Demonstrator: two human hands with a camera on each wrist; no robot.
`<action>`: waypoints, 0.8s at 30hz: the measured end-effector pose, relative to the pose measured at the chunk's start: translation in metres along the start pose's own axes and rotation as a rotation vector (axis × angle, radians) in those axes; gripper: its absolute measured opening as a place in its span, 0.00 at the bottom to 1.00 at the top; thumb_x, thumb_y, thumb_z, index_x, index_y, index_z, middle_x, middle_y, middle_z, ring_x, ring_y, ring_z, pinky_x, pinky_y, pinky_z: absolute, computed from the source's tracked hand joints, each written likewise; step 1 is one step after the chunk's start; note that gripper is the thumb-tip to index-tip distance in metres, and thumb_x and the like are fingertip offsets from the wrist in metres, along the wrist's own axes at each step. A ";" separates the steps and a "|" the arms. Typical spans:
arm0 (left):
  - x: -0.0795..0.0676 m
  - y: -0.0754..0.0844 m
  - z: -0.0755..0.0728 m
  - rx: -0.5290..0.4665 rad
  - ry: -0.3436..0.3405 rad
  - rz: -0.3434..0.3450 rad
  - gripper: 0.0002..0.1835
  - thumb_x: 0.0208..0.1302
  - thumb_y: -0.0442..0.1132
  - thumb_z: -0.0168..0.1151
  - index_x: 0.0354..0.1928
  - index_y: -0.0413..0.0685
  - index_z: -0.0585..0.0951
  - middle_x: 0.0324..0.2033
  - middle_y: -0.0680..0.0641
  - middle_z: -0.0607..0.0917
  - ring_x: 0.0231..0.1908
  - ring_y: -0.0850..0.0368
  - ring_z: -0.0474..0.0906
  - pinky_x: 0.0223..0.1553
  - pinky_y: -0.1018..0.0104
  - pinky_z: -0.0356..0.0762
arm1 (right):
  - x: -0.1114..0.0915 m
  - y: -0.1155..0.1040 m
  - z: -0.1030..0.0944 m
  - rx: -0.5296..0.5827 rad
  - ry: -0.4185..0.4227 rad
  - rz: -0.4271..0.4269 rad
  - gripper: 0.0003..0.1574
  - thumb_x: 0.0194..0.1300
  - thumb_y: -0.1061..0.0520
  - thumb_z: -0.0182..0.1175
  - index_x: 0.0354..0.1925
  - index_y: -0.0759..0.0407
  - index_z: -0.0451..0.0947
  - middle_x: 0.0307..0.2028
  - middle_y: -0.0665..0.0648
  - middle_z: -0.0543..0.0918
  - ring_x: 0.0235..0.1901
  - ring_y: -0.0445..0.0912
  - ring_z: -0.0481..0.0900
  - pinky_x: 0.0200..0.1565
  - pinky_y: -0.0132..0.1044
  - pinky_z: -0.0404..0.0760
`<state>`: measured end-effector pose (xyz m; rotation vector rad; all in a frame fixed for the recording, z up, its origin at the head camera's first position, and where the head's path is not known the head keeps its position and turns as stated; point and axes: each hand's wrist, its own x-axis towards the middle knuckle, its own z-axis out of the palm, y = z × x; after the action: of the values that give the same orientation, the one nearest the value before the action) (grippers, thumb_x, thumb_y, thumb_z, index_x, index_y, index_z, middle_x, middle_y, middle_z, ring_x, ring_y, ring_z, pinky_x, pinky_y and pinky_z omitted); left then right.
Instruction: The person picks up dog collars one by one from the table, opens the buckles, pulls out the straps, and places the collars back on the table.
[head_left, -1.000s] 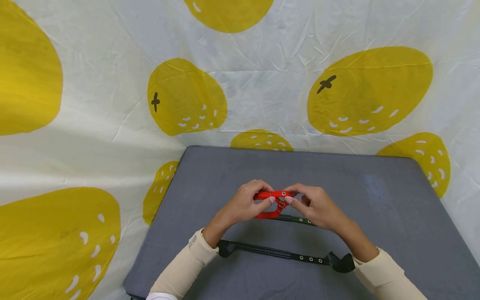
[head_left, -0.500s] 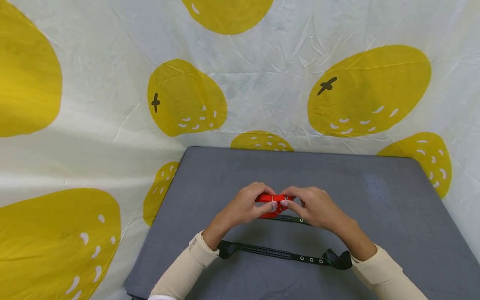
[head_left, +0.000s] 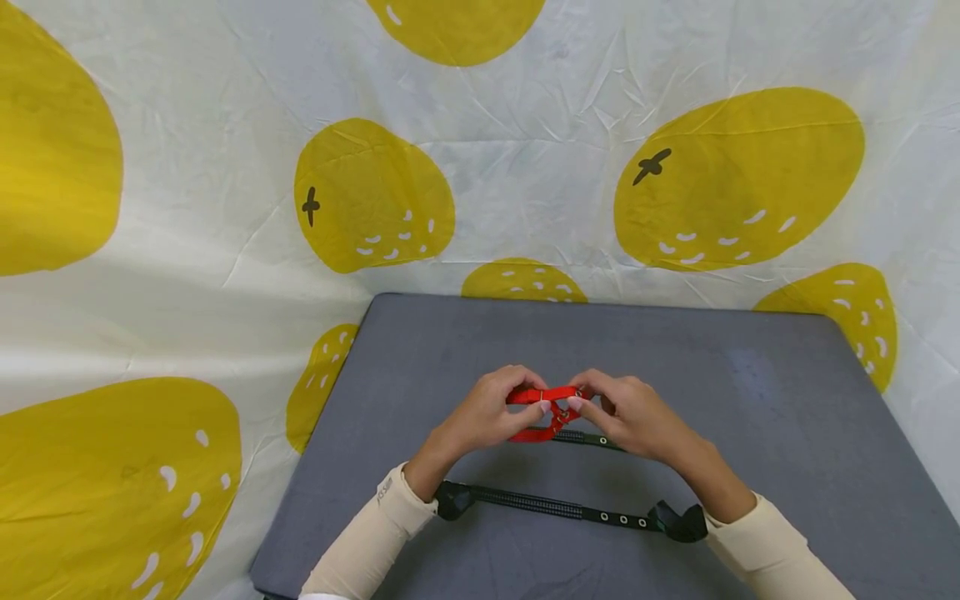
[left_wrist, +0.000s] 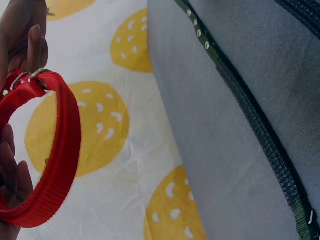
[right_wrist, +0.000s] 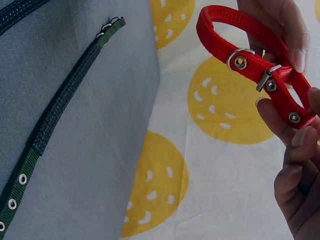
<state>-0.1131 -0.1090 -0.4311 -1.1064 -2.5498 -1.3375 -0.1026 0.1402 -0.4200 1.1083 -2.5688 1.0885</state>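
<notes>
Above the table a red pet collar (head_left: 558,392) hangs in a loop, its end passed through a metal buckle (right_wrist: 268,77). Metal eyelets (right_wrist: 294,117) and a D-ring (right_wrist: 240,59) also show on it. My left hand (head_left: 491,408) pinches the left part of the band between thumb and fingers. With thumb and forefinger, my right hand (head_left: 637,414) pinches the eyeleted strap end. A dark green collar (head_left: 577,436) lies flat behind and below the hands, partly covered by them in the head view. Another dark collar (head_left: 525,500) lies nearer, stretched between the two forearms.
The grey padded table (head_left: 690,358) has rounded corners. A white cloth (head_left: 525,192) with yellow fruit prints hangs behind it and along the left side, close to the table edge.
Half a second ago my fingertips were close together on the red collar; now they are slightly farther apart, the right hand holding the strap end out to the right. The dark collars have not moved.
</notes>
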 end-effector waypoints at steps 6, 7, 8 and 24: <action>0.001 0.004 -0.001 0.111 -0.031 0.045 0.08 0.66 0.41 0.67 0.44 0.47 0.82 0.39 0.52 0.84 0.36 0.63 0.75 0.38 0.74 0.76 | 0.002 0.000 0.003 -0.090 -0.011 -0.063 0.17 0.64 0.56 0.69 0.51 0.47 0.82 0.29 0.39 0.83 0.17 0.28 0.62 0.20 0.24 0.65; 0.001 0.005 -0.001 0.119 -0.039 0.045 0.09 0.66 0.41 0.67 0.45 0.47 0.82 0.39 0.52 0.84 0.37 0.63 0.75 0.38 0.74 0.76 | 0.002 0.000 0.003 -0.103 -0.008 -0.071 0.17 0.63 0.56 0.69 0.50 0.47 0.82 0.28 0.38 0.82 0.18 0.28 0.63 0.21 0.24 0.65; 0.001 0.006 -0.001 0.125 -0.044 0.044 0.09 0.66 0.41 0.67 0.45 0.47 0.82 0.39 0.52 0.84 0.37 0.63 0.75 0.38 0.74 0.76 | 0.002 0.000 0.004 -0.113 -0.001 -0.080 0.16 0.62 0.56 0.70 0.50 0.47 0.82 0.28 0.37 0.82 0.19 0.27 0.64 0.21 0.24 0.66; 0.002 0.004 0.000 0.046 -0.061 -0.012 0.09 0.67 0.42 0.67 0.45 0.46 0.81 0.39 0.51 0.84 0.37 0.64 0.76 0.38 0.74 0.78 | 0.001 0.009 -0.003 0.027 -0.062 -0.079 0.14 0.65 0.61 0.67 0.46 0.48 0.78 0.24 0.38 0.78 0.18 0.27 0.63 0.21 0.25 0.68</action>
<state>-0.1125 -0.1065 -0.4277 -1.1424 -2.6203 -1.2598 -0.1101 0.1455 -0.4227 1.2570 -2.5397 1.0901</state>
